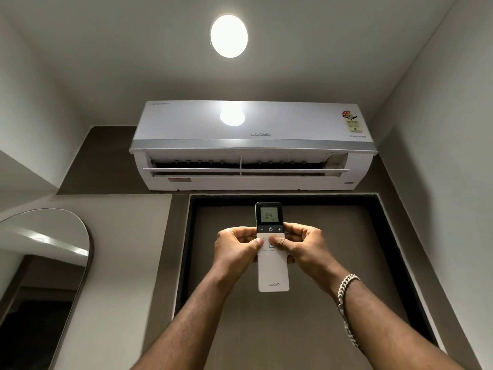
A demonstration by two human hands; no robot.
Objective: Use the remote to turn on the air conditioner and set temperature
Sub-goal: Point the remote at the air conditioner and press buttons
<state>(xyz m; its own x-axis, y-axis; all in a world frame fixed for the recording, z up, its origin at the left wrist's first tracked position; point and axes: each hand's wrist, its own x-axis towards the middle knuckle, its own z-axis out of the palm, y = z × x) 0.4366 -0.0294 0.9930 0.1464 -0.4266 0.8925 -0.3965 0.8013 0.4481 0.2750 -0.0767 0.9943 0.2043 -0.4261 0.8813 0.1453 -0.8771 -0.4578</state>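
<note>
A white wall-mounted air conditioner (250,145) hangs high on the wall above a dark door frame, and its lower flap stands open. Below it I hold a slim white remote (272,273) upright, with its dark top screen showing 24. My left hand (236,247) grips the remote's left side, thumb resting on the buttons under the screen. My right hand (301,245) grips the right side, its thumb also on the button area. A silver chain bracelet sits on my right wrist.
A round ceiling light (229,36) glows above the unit. An arched mirror (45,265) hangs on the left wall. The dark door frame (389,236) fills the wall behind my arms. Grey walls close in on both sides.
</note>
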